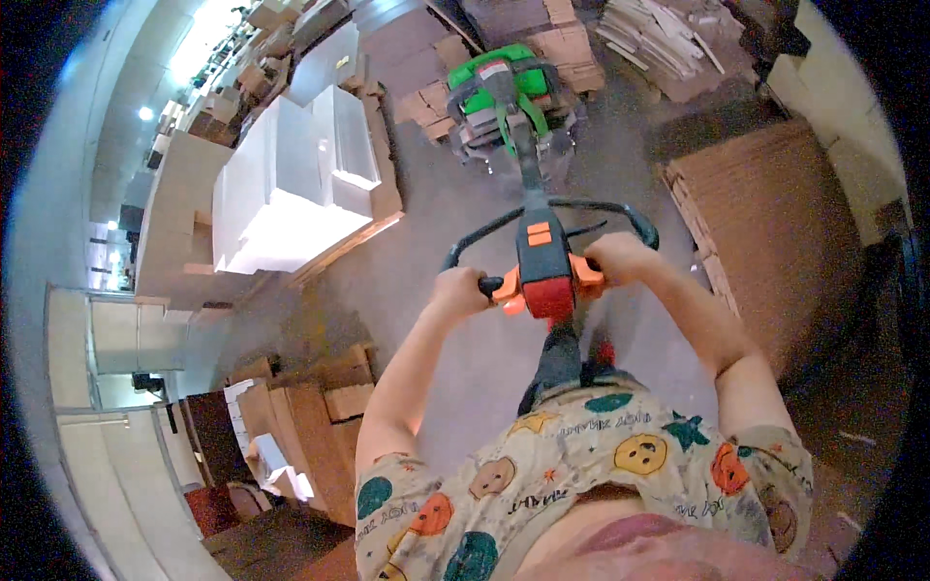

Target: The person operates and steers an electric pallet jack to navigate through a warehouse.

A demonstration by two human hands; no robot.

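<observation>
Both my hands grip the control handle of a pallet truck, black with orange thumb controls and a red end. My left hand is closed round the left grip, beside the orange control. Wrapped round the right grip is my right hand, its fingers partly hidden. From the handle a dark tiller arm runs away from me to the truck's green body. Flat stacks of brown cardboard lie just past that body; whether they rest on the forks is hidden.
White block-like stacks stand on a pallet to the left. A large brown cardboard stack rises close on the right. Loose flat strips are piled at the far right, and cardboard pieces stand at the near left. Grey floor lies between.
</observation>
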